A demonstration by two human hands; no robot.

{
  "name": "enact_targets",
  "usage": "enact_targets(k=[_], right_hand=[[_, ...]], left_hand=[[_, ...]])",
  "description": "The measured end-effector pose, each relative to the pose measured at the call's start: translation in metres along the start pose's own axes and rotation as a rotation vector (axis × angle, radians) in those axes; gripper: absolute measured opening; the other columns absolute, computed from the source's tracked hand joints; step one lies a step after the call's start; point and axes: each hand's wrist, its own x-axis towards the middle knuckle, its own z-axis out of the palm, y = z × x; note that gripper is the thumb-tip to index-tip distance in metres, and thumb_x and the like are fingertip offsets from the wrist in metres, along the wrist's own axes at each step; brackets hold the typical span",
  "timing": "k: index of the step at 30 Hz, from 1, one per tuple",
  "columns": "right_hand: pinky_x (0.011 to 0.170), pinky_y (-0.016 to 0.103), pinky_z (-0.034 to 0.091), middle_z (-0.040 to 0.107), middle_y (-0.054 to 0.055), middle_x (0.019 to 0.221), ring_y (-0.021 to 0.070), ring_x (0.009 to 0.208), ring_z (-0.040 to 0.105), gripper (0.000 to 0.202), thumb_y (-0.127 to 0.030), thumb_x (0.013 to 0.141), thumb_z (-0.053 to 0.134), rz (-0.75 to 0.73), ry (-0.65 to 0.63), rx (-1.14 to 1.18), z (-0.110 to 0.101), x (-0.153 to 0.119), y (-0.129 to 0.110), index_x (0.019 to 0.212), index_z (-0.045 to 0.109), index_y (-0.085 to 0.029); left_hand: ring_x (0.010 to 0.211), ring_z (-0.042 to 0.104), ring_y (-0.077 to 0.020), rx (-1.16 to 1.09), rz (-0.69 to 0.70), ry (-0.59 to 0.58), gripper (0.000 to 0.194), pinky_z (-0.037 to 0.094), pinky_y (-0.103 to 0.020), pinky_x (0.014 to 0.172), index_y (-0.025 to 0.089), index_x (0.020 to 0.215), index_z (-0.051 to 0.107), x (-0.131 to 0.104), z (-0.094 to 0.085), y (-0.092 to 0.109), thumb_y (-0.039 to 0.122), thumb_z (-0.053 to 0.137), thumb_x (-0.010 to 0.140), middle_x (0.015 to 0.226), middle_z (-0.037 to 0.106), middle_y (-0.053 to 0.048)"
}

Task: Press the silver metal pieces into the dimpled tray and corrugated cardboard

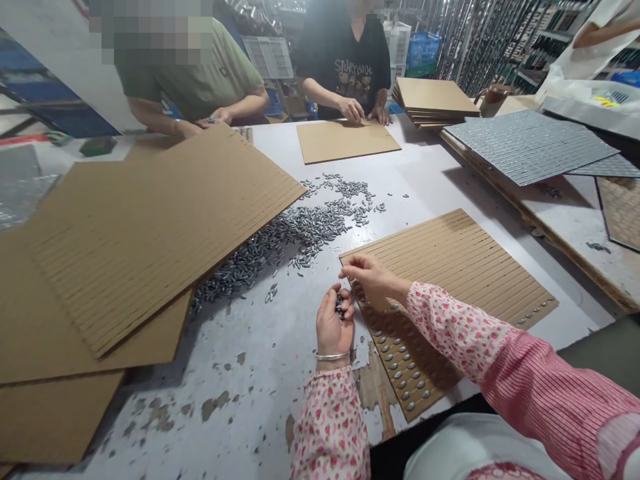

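My left hand [334, 321] is cupped palm-up beside the slotted cardboard, its fingers curled around several small grey oval pieces [340, 305]. Over the board's left corner, my right hand [370, 275] has thumb and forefinger pinched together; whatever lies between the fingertips is too small to make out. The slotted cardboard [465, 257] lies flat on the table. Rows of shiny oval pieces [403, 363] sit along its near-left part, and a short line of them shows near the right corner. Beyond my hands spreads a loose pile of the same pieces [280, 240].
Large cardboard sheets [165, 220] are stacked at the left, overhanging the pile. Across the white table [260, 393], two people work, one with a hand [353, 110] on a cardboard sheet [345, 141]. More cardboard [435, 97] and filled grey boards [535, 140] stand at the right.
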Motion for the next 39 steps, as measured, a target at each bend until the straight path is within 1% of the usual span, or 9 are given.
enact_targets(k=[2,4,9,16,21,29,34,36,39], right_hand=[[0.053,0.018,0.038,0.06,-0.001,0.07,0.0064,0.057,0.048,0.023,-0.037,0.075,0.061,-0.007,0.099,0.021,-0.007,0.008,0.005,0.076,0.051,-0.016],[0.053,0.019,0.037,0.057,-0.002,0.066,0.0069,0.055,0.047,0.021,-0.035,0.075,0.061,0.016,0.131,-0.071,-0.016,0.014,0.01,0.074,0.052,-0.016],[0.054,0.02,0.033,0.056,-0.002,0.062,0.0078,0.055,0.044,0.014,-0.023,0.079,0.054,-0.005,0.019,-0.576,-0.03,0.024,0.018,0.076,0.063,-0.013],[0.06,0.022,0.033,0.063,0.001,0.07,0.0111,0.064,0.05,0.014,-0.025,0.079,0.056,-0.08,0.049,-1.002,-0.023,0.025,0.017,0.078,0.066,-0.015],[0.064,0.023,0.034,0.065,0.004,0.075,0.0133,0.068,0.051,0.016,-0.025,0.08,0.054,-0.072,0.035,-1.185,-0.021,0.027,0.016,0.08,0.066,-0.015],[0.062,0.023,0.034,0.063,0.004,0.073,0.0128,0.066,0.049,0.013,-0.021,0.079,0.055,-0.121,-0.066,-1.154,-0.026,0.033,0.017,0.078,0.067,-0.016],[0.063,0.024,0.034,0.058,0.002,0.067,0.0122,0.064,0.045,0.008,-0.018,0.076,0.058,-0.127,0.029,-1.069,-0.024,0.033,0.022,0.074,0.065,-0.017],[0.064,0.023,0.036,0.058,0.0,0.068,0.0111,0.065,0.046,0.007,-0.018,0.076,0.057,-0.139,0.026,-0.905,-0.023,0.028,0.02,0.075,0.064,-0.015],[0.061,0.021,0.038,0.059,0.0,0.074,0.0097,0.066,0.049,0.016,-0.026,0.078,0.057,-0.092,-0.121,-0.49,-0.018,0.012,0.011,0.086,0.062,-0.014]], left_hand=[[0.058,0.051,-0.0042,-0.054,-0.04,0.06,0.016,0.041,-0.011,0.047,0.009,0.094,0.06,0.001,0.001,0.003,0.012,0.049,0.083,0.079,0.057,-0.006],[0.059,0.05,-0.0036,-0.079,-0.053,0.074,0.02,0.042,-0.011,0.048,0.008,0.098,0.06,0.001,0.001,0.004,0.009,0.047,0.082,0.08,0.056,-0.006],[0.052,0.045,-0.0029,-0.125,-0.071,0.096,0.013,0.035,-0.01,0.041,0.01,0.086,0.059,0.001,-0.001,0.003,0.009,0.047,0.084,0.073,0.054,-0.003],[0.059,0.049,-0.0042,-0.1,-0.046,0.025,0.007,0.04,-0.011,0.047,0.012,0.085,0.061,0.004,-0.006,-0.001,0.011,0.056,0.08,0.079,0.057,-0.004],[0.058,0.049,-0.0037,-0.069,-0.019,0.043,0.014,0.039,-0.011,0.047,0.011,0.088,0.064,0.007,-0.009,-0.002,0.01,0.063,0.074,0.076,0.057,-0.003],[0.055,0.046,-0.0024,-0.075,-0.027,0.035,0.009,0.036,-0.009,0.044,0.012,0.081,0.062,0.005,-0.008,-0.001,0.011,0.065,0.073,0.074,0.057,-0.002],[0.056,0.048,-0.0028,-0.047,-0.022,0.049,0.011,0.037,-0.01,0.045,0.011,0.084,0.063,0.006,-0.007,-0.001,0.01,0.063,0.074,0.075,0.057,-0.002],[0.055,0.047,-0.0026,-0.045,-0.012,0.048,0.008,0.036,-0.009,0.043,0.011,0.081,0.062,0.006,-0.007,-0.002,0.01,0.064,0.074,0.074,0.057,-0.002],[0.052,0.045,-0.0015,-0.053,-0.004,0.034,0.006,0.034,-0.009,0.041,0.011,0.076,0.059,0.007,-0.007,-0.003,0.011,0.064,0.074,0.073,0.056,-0.001]])
